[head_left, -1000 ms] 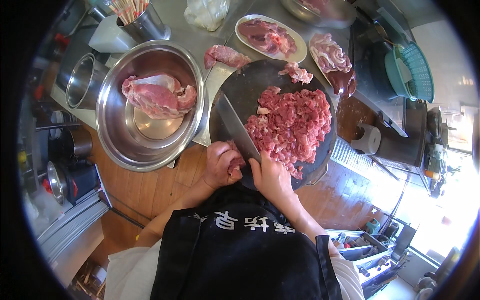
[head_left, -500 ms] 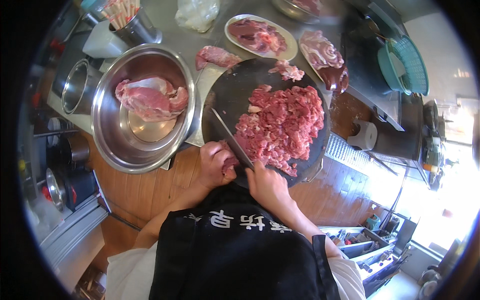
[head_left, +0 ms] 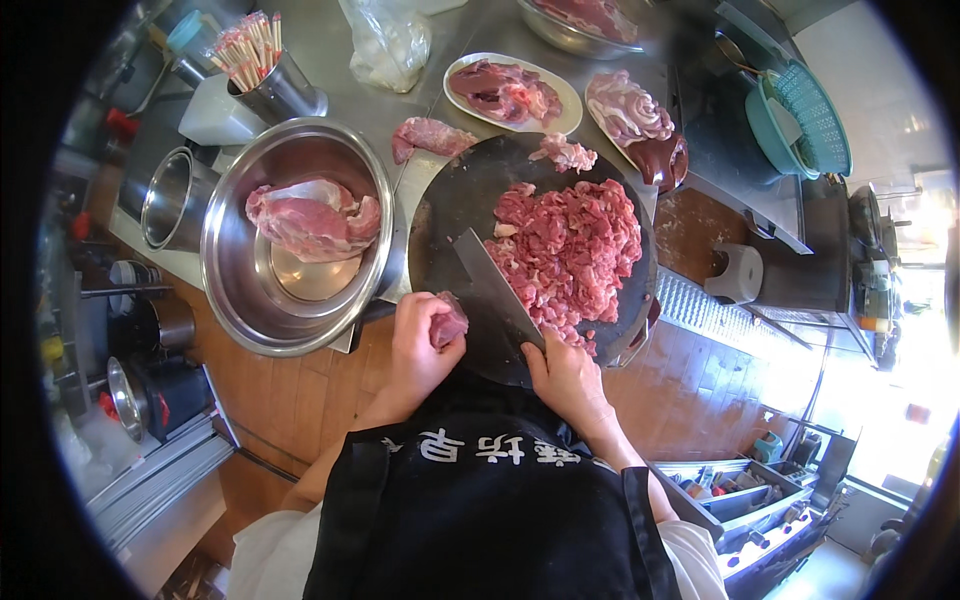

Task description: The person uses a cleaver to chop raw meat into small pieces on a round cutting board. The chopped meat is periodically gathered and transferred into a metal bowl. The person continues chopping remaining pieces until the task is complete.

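My left hand (head_left: 422,345) is closed around a small piece of raw meat (head_left: 449,322) at the near left edge of the round dark chopping board (head_left: 446,205). In my right hand (head_left: 570,380) is the handle of a cleaver (head_left: 497,288). Its broad blade slants up and left, lying against the left side of a heap of chopped raw meat (head_left: 575,245). A paler scrap of meat (head_left: 563,152) rests at the board's far edge. Left of the board, a large steel bowl (head_left: 218,290) holds a big chunk of raw meat (head_left: 312,222).
A strip of meat (head_left: 428,138) lies on the steel counter beyond the board. Behind are an oval plate (head_left: 462,100) of meat, another meat pile (head_left: 630,105), a plastic bag (head_left: 388,45) and a steel cup (head_left: 285,90) of chopsticks. A turquoise basket (head_left: 815,110) stands far right.
The cleaver has shifted right, away from my left hand, and now meets the chopped heap. My left hand has turned with its meat piece, which shows more fully. The whole view has shifted slightly.
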{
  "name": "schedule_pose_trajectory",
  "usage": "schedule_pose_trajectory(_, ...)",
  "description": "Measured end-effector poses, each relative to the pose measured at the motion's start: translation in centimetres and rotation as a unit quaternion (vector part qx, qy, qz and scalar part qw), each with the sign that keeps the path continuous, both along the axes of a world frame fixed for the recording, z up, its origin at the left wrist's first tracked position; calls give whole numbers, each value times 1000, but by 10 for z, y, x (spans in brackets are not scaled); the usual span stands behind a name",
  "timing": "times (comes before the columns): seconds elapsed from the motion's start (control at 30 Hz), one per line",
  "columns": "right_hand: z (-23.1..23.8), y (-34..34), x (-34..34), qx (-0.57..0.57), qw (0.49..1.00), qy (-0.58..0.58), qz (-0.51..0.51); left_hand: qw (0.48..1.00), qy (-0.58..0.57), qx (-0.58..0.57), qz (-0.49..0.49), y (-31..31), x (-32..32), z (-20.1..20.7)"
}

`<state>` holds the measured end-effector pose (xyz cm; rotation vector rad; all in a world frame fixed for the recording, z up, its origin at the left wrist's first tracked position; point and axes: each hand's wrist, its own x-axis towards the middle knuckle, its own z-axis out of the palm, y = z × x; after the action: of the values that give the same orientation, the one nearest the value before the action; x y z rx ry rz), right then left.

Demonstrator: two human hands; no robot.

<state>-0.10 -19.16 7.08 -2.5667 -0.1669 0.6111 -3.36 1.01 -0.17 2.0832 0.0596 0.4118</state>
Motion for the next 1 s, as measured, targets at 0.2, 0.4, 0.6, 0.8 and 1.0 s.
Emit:
schedule_pose_trajectory(0.2, -5, -1, -2, 46, 999, -15, -12, 907, 165, -380, -72, 9, 12, 32)
schedule_pose_trajectory(0.4, 17, -1, -12, 14, 999, -41, 2, 998, -27, 45, -38, 6, 24, 27)
schedule_pose_trajectory(0.6, 18, 2, -14, 12, 997, -75, 30, 979, -117, 157, -46, -5, 22, 20)
schedule_pose_trajectory(0.8, 28, 2, -15, -41, 996, -35, 67, 975, -134, 174, -34, 0, 20, 2)
schedule_pose_trajectory(1.0, 42, -20, -24, -113, 990, 19, 85, 974, -146, 172, -23, -4, 19, -10)
